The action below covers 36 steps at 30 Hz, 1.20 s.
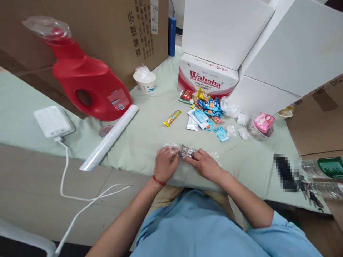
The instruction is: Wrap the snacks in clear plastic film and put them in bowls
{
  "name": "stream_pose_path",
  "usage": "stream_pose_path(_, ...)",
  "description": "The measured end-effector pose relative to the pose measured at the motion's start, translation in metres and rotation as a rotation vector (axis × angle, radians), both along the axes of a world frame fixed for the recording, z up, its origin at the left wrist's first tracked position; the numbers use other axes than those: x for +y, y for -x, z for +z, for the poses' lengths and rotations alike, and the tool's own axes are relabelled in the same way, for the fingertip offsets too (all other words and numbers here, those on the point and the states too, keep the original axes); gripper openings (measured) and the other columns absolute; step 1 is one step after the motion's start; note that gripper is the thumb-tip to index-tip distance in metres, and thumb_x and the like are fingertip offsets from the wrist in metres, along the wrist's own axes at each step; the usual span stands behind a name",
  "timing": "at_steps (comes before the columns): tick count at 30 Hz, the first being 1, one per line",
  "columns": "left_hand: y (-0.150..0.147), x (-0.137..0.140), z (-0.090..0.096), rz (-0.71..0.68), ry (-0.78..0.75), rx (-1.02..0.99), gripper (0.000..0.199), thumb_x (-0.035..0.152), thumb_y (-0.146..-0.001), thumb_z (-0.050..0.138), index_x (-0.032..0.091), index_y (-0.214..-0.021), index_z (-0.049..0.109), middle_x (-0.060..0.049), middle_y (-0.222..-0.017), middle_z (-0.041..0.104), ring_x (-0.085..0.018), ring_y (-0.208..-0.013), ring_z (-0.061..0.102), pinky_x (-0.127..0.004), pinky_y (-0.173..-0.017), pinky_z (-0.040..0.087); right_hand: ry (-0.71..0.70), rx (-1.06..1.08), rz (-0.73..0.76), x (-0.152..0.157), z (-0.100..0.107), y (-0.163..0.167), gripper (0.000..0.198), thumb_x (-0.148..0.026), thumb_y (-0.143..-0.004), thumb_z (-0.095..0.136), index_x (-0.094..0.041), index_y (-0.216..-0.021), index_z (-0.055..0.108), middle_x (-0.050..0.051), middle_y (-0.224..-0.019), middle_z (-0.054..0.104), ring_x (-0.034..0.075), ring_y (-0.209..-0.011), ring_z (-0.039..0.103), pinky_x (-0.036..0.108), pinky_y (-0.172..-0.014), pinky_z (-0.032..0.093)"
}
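A small dark packet (187,151) lies near the table's front edge, with clear plastic film (214,156) around it and spreading past both ends. My left hand (166,161) grips the film at the packet's left end, fingers curled down. At the other end, my right hand (207,164) holds the packet, its index finger stretched along the near side. What exactly the packet contains cannot be made out. Beyond the hands lies a yellow snack bar (172,118), and past it a heap of small snack packets (205,110).
To the left lie a roll of film (109,138), a big red detergent jug (91,85) and a white power bank (54,121) with a cable. A paper cup (145,85) holds crumpled film. A Wahaba carton (207,75) stands behind; plastic bottles (318,167) lie right.
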<state>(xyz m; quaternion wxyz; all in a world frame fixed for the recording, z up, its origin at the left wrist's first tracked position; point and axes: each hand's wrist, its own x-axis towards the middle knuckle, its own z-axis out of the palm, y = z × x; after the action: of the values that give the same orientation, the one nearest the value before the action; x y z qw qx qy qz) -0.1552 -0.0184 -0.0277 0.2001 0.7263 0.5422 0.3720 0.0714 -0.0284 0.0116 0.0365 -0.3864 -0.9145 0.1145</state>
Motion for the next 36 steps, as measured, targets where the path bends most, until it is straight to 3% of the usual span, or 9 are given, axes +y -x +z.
stream_pose_path(6,0.022,0.015,0.009,0.561,0.073,-0.171,0.027,0.033,-0.096,0.044,0.021,-0.097,0.068,-0.011,-0.112,0.070,-0.029,-0.122,0.057,-0.050,-0.112,0.042,-0.001,-0.034,-0.070,-0.004,-0.002,0.005,0.046,-0.015,-0.104,0.052,-0.030,-0.147,0.061,0.007,-0.097,0.059,0.023,-0.093,0.045,0.033,-0.081,0.040)
stream_pose_path(10,0.008,0.020,0.010,0.474,0.246,0.045,0.040,0.052,-0.086,0.064,0.017,-0.107,0.066,-0.021,-0.150,0.051,-0.042,-0.155,0.024,-0.067,-0.124,0.020,0.013,-0.006,-0.088,-0.004,0.000,0.006,0.045,-0.016,-0.104,0.054,-0.032,-0.145,0.062,0.006,-0.097,0.059,0.023,-0.093,0.045,0.032,-0.081,0.039)
stream_pose_path(12,0.001,0.017,0.010,0.434,0.253,0.058,0.030,0.044,-0.079,0.072,0.019,-0.095,0.067,-0.020,-0.148,0.053,-0.043,-0.152,0.030,-0.066,-0.123,0.023,0.024,0.002,-0.087,-0.004,0.002,0.006,0.045,-0.016,-0.103,0.055,-0.032,-0.144,0.062,0.006,-0.096,0.058,0.023,-0.093,0.045,0.032,-0.081,0.039)
stream_pose_path(15,-0.010,0.010,0.015,0.355,0.196,-0.106,0.005,0.027,-0.082,0.064,0.022,-0.082,0.063,-0.011,-0.111,0.070,-0.029,-0.114,0.065,-0.047,-0.104,0.051,0.037,0.017,-0.083,-0.002,0.002,0.006,0.045,-0.015,-0.103,0.054,-0.031,-0.144,0.063,0.006,-0.096,0.058,0.023,-0.092,0.045,0.032,-0.081,0.038)
stream_pose_path(18,-0.026,-0.003,0.024,0.184,0.146,-0.190,0.008,0.022,-0.089,0.056,0.023,-0.086,0.063,-0.003,-0.087,0.072,-0.019,-0.083,0.069,-0.033,-0.082,0.056,0.034,0.023,-0.081,-0.002,0.001,0.008,0.039,-0.014,-0.104,0.052,-0.028,-0.137,0.067,0.006,-0.094,0.058,0.023,-0.092,0.044,0.033,-0.081,0.039)
stream_pose_path(25,-0.055,-0.037,0.026,-0.097,-0.077,0.241,0.032,0.026,-0.100,0.050,0.019,-0.126,0.068,-0.011,-0.134,0.071,-0.028,-0.129,0.062,-0.047,-0.106,0.044,0.175,0.275,-0.022,-0.017,0.018,-0.014,0.020,-0.018,-0.100,0.056,-0.019,-0.100,0.076,0.009,-0.102,0.065,0.024,-0.105,0.052,0.039,-0.094,0.048)
stream_pose_path(28,-0.054,-0.045,0.017,-0.135,-0.121,0.323,0.042,0.021,-0.098,0.051,0.017,-0.139,0.062,-0.012,-0.145,0.065,-0.027,-0.137,0.056,-0.046,-0.108,0.041,0.187,0.453,-0.247,-0.021,0.018,-0.037,0.029,-0.021,-0.103,0.048,-0.023,-0.120,0.072,0.007,-0.098,0.067,0.022,-0.097,0.060,0.038,-0.091,0.051)
stream_pose_path(31,-0.053,-0.047,0.008,-0.129,-0.155,0.369,0.050,0.015,-0.093,0.053,0.016,-0.143,0.060,-0.013,-0.148,0.062,-0.028,-0.138,0.055,-0.046,-0.107,0.041,-0.056,0.352,-0.631,-0.019,0.004,-0.052,0.035,-0.036,-0.100,0.057,-0.020,-0.130,0.067,0.015,-0.111,0.064,0.031,-0.110,0.056,0.051,-0.098,0.050)
stream_pose_path(36,-0.055,-0.046,-0.001,-0.124,-0.178,0.370,0.054,0.013,-0.092,0.052,0.017,-0.146,0.058,-0.013,-0.148,0.063,-0.028,-0.137,0.056,-0.047,-0.109,0.040,-0.005,0.215,-0.628,-0.025,-0.005,-0.057,0.019,-0.031,-0.094,0.061,-0.019,-0.107,0.069,0.019,-0.132,0.058,0.034,-0.121,0.055,0.050,-0.101,0.048)
